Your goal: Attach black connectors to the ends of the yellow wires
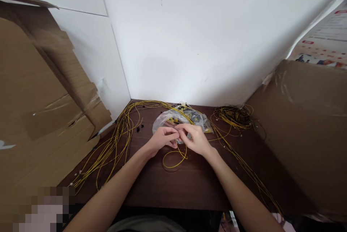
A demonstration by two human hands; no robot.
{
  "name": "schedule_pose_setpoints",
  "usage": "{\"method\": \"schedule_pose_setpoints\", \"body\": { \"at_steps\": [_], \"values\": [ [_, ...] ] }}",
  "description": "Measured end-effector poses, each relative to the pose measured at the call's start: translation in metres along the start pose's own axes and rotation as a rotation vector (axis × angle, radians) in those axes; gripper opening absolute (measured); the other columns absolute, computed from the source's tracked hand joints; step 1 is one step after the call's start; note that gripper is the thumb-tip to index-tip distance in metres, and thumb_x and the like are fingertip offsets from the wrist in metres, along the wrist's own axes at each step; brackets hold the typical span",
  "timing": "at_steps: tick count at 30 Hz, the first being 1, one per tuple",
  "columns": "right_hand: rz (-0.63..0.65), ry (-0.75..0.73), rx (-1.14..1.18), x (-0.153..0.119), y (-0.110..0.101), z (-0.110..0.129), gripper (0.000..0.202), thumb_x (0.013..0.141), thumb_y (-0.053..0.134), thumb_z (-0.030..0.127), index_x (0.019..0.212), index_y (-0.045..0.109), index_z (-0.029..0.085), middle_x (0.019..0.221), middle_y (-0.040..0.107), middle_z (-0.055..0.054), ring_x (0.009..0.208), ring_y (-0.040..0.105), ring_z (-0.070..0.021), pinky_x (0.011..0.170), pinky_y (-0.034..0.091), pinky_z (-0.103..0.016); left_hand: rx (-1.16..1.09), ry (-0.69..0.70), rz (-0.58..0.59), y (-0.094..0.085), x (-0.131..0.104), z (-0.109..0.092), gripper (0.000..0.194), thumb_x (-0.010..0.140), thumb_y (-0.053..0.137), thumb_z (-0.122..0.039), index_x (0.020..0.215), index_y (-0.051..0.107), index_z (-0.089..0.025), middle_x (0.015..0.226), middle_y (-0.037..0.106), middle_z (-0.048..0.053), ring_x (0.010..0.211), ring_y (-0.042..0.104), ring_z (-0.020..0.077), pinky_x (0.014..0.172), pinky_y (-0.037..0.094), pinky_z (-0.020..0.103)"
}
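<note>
My left hand and my right hand meet above the middle of the dark brown table. Both have their fingers pinched together at one spot, with a thin yellow wire hanging from between them in a loop. What the fingertips hold at the wire's end is too small to make out. Just behind the hands lies a clear plastic bag with small yellow and black parts inside, partly hidden by my fingers.
Long yellow wires spread over the left side. A tangled coil lies at the back right, with more wires running frontward. Small black pieces sit left of the bag. Cardboard flanks both sides; a white wall stands behind.
</note>
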State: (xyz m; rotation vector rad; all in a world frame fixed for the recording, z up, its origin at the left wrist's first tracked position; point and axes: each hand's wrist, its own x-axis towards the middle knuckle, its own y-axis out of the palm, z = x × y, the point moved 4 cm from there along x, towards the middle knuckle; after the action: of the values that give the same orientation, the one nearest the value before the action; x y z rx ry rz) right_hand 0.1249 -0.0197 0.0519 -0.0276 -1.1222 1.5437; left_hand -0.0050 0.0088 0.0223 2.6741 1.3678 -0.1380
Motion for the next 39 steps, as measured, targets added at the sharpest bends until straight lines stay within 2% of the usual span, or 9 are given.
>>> {"method": "schedule_pose_setpoints", "body": {
  "at_steps": [3, 6, 9, 13, 20, 24, 28, 32, 39],
  "values": [
    [-0.043, 0.092, 0.101, 0.002, 0.000, -0.001, 0.035, 0.086, 0.044, 0.023, 0.121, 0.045, 0.020, 0.086, 0.063, -0.003, 0.070, 0.059, -0.0137, 0.067, 0.046, -0.027, -0.034, 0.021, 0.006, 0.001, 0.000, -0.002, 0.021, 0.072, 0.066, -0.033, 0.075, 0.065, -0.012, 0.066, 0.061, 0.003, 0.054, 0.056, 0.0092, 0.059, 0.051, 0.025],
    [-0.029, 0.164, 0.175, 0.003, 0.003, -0.004, 0.036, 0.089, 0.042, 0.027, 0.123, 0.041, 0.019, 0.079, 0.061, -0.002, 0.065, 0.057, -0.0131, 0.064, 0.045, -0.026, -0.048, 0.043, 0.026, 0.002, 0.000, -0.003, 0.021, 0.072, 0.065, -0.033, 0.074, 0.065, -0.012, 0.075, 0.063, 0.005, 0.056, 0.055, 0.0088, 0.060, 0.051, 0.026],
    [0.003, 0.160, 0.141, 0.004, 0.006, -0.005, 0.022, 0.090, 0.040, 0.030, 0.100, 0.056, 0.018, 0.066, 0.057, 0.000, 0.062, 0.053, -0.0131, 0.061, 0.041, -0.025, -0.066, 0.052, -0.004, 0.000, 0.001, -0.002, 0.023, 0.071, 0.066, -0.034, 0.077, 0.065, -0.013, 0.078, 0.064, 0.006, 0.058, 0.054, 0.0089, 0.059, 0.050, 0.026],
    [-0.052, 0.139, 0.038, 0.006, 0.001, -0.007, 0.032, 0.089, 0.042, 0.031, 0.064, 0.058, 0.016, 0.063, 0.051, -0.001, 0.060, 0.049, -0.0122, 0.058, 0.037, -0.024, -0.117, 0.051, -0.079, -0.004, 0.001, -0.001, 0.025, 0.069, 0.068, -0.036, 0.079, 0.065, -0.013, 0.076, 0.063, 0.006, 0.057, 0.052, 0.0088, 0.056, 0.049, 0.025],
    [-0.135, 0.164, 0.049, 0.006, -0.015, -0.009, 0.031, 0.083, 0.052, 0.034, 0.058, 0.056, 0.016, 0.056, 0.043, 0.002, 0.052, 0.041, -0.0097, 0.050, 0.031, -0.023, -0.281, 0.076, -0.263, -0.020, 0.004, 0.003, 0.028, 0.068, 0.069, -0.036, 0.079, 0.062, -0.012, 0.072, 0.059, 0.003, 0.055, 0.049, 0.0069, 0.053, 0.045, 0.022],
    [-0.200, 0.194, 0.006, 0.005, -0.021, -0.012, 0.038, 0.087, 0.046, 0.036, 0.057, 0.058, 0.016, 0.056, 0.049, 0.000, 0.052, 0.044, -0.0105, 0.053, 0.033, -0.025, -0.297, 0.093, -0.302, -0.023, 0.005, 0.003, 0.029, 0.068, 0.068, -0.038, 0.080, 0.060, -0.012, 0.071, 0.058, 0.002, 0.054, 0.047, 0.0060, 0.051, 0.044, 0.020],
    [-0.240, 0.231, -0.066, 0.002, -0.026, -0.020, 0.044, 0.091, 0.038, 0.037, 0.061, 0.062, 0.016, 0.057, 0.057, -0.002, 0.056, 0.051, -0.0129, 0.058, 0.036, -0.026, -0.202, 0.112, -0.356, -0.023, 0.003, 0.001, 0.032, 0.068, 0.067, -0.040, 0.079, 0.060, -0.011, 0.067, 0.058, 0.002, 0.049, 0.045, 0.0057, 0.046, 0.039, 0.018],
    [-0.188, 0.260, -0.006, 0.002, -0.022, -0.021, 0.046, 0.092, 0.034, 0.040, 0.067, 0.064, 0.016, 0.061, 0.061, -0.003, 0.060, 0.056, -0.0150, 0.060, 0.039, -0.026, 0.037, 0.215, -0.404, -0.020, 0.003, -0.003, 0.028, 0.070, 0.064, -0.040, 0.078, 0.061, -0.013, 0.061, 0.060, 0.001, 0.043, 0.041, 0.0059, 0.040, 0.029, 0.018],
    [-0.061, 0.270, 0.177, 0.006, 0.003, -0.006, 0.026, 0.083, 0.051, 0.038, 0.079, 0.067, 0.017, 0.066, 0.062, -0.002, 0.058, 0.053, -0.0135, 0.054, 0.039, -0.024, 0.306, 0.412, -0.381, -0.014, -0.001, -0.010, 0.016, 0.075, 0.059, -0.030, 0.079, 0.067, -0.016, 0.081, 0.067, 0.005, 0.074, 0.060, 0.0171, 0.067, 0.044, 0.026]
  ]
}}
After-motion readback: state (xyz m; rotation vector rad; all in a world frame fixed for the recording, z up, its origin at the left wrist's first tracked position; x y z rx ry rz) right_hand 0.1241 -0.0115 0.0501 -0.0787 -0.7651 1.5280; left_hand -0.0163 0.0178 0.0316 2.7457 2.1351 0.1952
